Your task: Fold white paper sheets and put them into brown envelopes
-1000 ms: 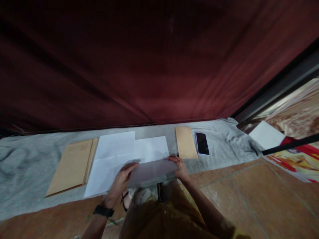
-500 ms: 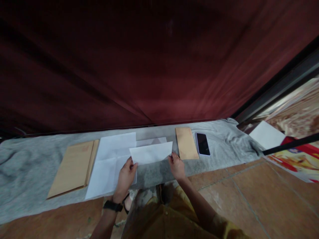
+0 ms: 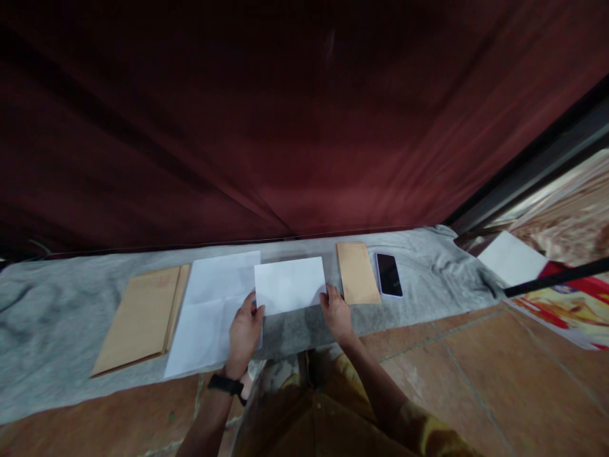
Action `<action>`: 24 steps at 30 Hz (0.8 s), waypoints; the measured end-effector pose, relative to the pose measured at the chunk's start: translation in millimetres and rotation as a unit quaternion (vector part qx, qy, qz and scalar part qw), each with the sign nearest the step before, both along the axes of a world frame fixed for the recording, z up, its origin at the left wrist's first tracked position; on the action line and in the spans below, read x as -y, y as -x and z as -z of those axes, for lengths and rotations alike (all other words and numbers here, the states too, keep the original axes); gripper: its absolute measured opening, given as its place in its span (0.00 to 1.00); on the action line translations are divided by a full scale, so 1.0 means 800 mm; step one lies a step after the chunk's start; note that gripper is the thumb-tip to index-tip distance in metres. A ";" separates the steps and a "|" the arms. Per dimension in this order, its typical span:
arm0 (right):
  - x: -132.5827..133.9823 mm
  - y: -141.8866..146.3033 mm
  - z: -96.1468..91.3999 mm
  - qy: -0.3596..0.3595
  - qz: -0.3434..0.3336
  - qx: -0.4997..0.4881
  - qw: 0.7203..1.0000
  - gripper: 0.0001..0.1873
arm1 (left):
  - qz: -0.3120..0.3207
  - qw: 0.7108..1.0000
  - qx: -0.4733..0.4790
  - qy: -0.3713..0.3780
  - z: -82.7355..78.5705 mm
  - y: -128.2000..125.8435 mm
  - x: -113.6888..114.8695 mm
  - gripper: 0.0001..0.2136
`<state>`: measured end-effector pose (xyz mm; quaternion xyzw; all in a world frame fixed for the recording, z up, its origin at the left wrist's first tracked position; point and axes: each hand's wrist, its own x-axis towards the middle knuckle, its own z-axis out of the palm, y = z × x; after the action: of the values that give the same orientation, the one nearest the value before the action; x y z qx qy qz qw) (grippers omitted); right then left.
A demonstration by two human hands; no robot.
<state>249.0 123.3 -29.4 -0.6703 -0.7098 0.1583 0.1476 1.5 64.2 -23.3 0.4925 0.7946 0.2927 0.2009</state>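
Observation:
A white sheet of paper, about half the size of the sheets beside it, is held up between my two hands. My left hand pinches its lower left corner. At the lower right corner, my right hand grips the same sheet with thumb and fingers. Larger white sheets with a crease across them lie flat to the left, partly behind my left hand. Just right of my right hand rests a brown envelope.
A stack of brown envelopes lies at the left on the grey cloth. A phone is right of the single envelope. A dark red curtain hangs behind; a red printed package sits at far right.
The held sheet has tilted from a narrow, edge-on strip to show more of its face, and now covers the folded white paper that lay behind it. Both hands keep their grip.

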 end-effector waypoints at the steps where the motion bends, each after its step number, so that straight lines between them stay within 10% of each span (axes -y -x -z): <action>1: 0.000 0.001 0.000 -0.004 -0.002 0.006 1.000 0.19 | -0.001 1.000 -0.005 0.008 -0.002 -0.001 -0.001 0.24; 24: -0.008 0.012 -0.004 0.026 -0.018 0.087 0.996 0.22 | 0.007 0.991 -0.104 0.084 -0.012 -0.011 -0.004 0.27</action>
<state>239.6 130.0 -26.4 -0.6720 -0.7277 0.1206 0.0650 10.3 67.3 -13.5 0.5068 0.8298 0.1704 0.1595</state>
